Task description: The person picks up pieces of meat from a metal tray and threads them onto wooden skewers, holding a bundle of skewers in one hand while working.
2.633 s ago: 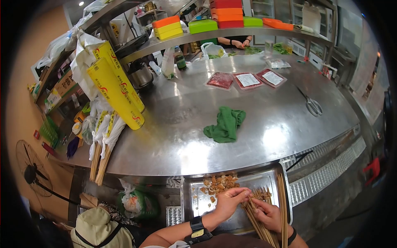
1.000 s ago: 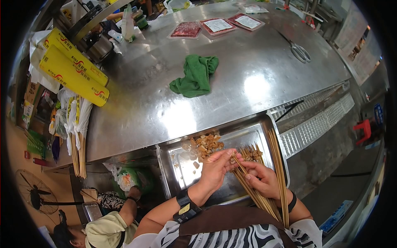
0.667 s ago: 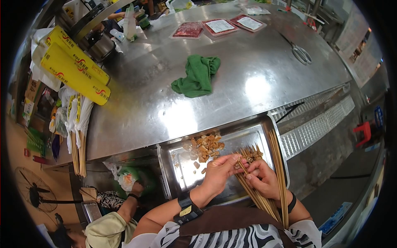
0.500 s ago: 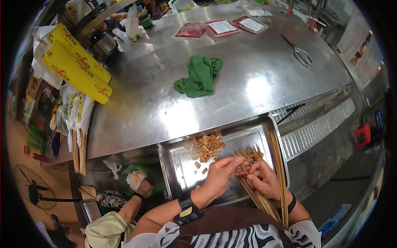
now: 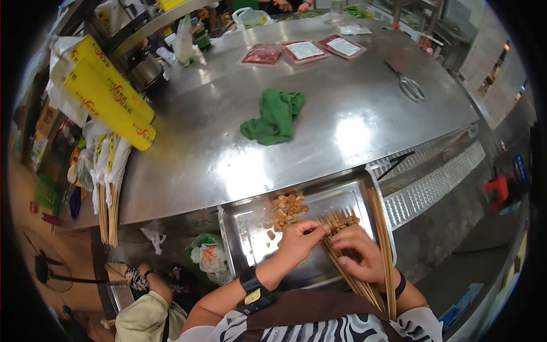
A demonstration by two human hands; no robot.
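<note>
My left hand (image 5: 296,242) pinches at the tip end of a wooden skewer, its thumb and forefinger together. Beside it my right hand (image 5: 364,256) curls over a bundle of skewers (image 5: 342,265) whose upper ends carry brown food pieces. Both hands are above a metal tray (image 5: 223,228). Loose brown food pieces (image 5: 286,210) lie in a heap at the tray's upper left, with a few scattered bits below. More bare skewers (image 5: 384,239) lean along the tray's right side.
Beyond the tray, the steel table (image 5: 199,125) holds a green cloth (image 5: 274,117), packed red meat (image 5: 305,51) and scissors (image 5: 409,85). Yellow rolls (image 5: 114,102) and bagged skewers (image 5: 108,199) are at left. A co-worker's arm (image 5: 159,288) is at lower left, near a bag of scraps (image 5: 209,255).
The view has shifted slightly. My right hand's fingers have spread over the skewers, while my left hand stays pinched. The co-worker's hand has moved left, away from the scrap bag.
</note>
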